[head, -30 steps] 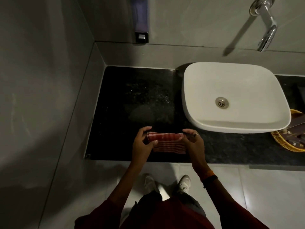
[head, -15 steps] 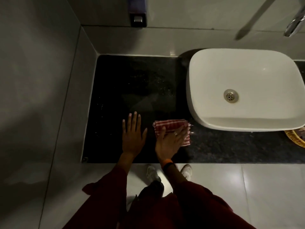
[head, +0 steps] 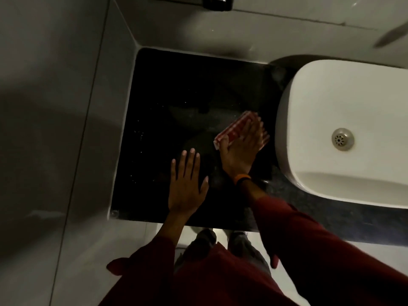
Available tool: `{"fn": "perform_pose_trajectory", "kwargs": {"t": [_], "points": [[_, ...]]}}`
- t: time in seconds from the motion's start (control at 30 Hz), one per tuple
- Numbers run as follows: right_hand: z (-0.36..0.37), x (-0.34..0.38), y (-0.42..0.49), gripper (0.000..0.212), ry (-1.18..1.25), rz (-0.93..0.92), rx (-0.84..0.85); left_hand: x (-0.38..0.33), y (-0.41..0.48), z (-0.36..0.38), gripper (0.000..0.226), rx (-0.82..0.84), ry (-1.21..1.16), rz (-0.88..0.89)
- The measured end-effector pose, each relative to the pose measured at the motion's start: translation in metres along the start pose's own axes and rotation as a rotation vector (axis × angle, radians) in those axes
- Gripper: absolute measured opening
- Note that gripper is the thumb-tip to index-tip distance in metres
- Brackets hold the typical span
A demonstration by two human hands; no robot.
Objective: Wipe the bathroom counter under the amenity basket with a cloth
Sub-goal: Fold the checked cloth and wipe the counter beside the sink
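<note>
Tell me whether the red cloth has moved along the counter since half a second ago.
Yes. The cloth, pressed flat under the right hand, has slid away from the counter's front edge, up alongside the sink's left side.

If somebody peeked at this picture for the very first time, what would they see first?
Probably the big white sink, glowing on the right against the dark black counter. Next comes the red checked cloth, pressed flat on the counter by the right hand just beside the sink. The left hand rests flat and empty on the counter nearer the front edge.
</note>
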State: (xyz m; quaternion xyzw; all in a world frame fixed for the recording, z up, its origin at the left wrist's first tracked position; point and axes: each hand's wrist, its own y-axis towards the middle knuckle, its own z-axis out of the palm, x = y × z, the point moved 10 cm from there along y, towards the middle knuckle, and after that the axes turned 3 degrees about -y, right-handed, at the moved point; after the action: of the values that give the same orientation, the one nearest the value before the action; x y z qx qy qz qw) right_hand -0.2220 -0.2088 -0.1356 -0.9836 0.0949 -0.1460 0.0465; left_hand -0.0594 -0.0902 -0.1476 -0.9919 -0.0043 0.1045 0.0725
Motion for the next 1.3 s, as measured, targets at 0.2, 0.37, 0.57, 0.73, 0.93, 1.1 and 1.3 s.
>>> {"fn": "perform_pose_trajectory", "kwargs": {"t": [0.2, 0.37, 0.57, 0.73, 0.93, 1.1, 1.3], "points": [[0.000, 0.050, 0.047, 0.095, -0.035, -0.332, 0.021, 0.001, 0.000, 0.001, 0.073, -0.018, -0.016, 0.006], [0.010, 0.104, 0.063, 0.089, -0.063, -0.621, 0.066, 0.000, -0.001, 0.001, 0.074, -0.042, -0.013, 0.004], [0.024, 0.163, 0.053, 0.085, -0.046, -0.955, 0.120, 0.000, -0.001, 0.003, 0.073, -0.062, -0.035, 0.014], [0.013, 0.173, 0.040, 0.084, 0.003, -0.922, 0.186, -0.001, -0.004, -0.008, 0.070, -0.107, -0.093, 0.030], [-0.025, 0.024, -0.046, 0.053, 0.458, -0.194, -0.044, 0.005, 0.048, -0.077, 0.048, -0.277, -0.209, 0.190], [-0.003, -0.023, -0.114, 0.054, 0.336, -0.112, -0.021, -0.002, 0.171, -0.083, 0.052, 0.027, 0.089, 0.431], [0.007, -0.025, -0.116, 0.057, 0.216, -0.145, -0.040, 0.029, 0.174, -0.060, 0.060, 0.058, 0.075, 0.317]]}}
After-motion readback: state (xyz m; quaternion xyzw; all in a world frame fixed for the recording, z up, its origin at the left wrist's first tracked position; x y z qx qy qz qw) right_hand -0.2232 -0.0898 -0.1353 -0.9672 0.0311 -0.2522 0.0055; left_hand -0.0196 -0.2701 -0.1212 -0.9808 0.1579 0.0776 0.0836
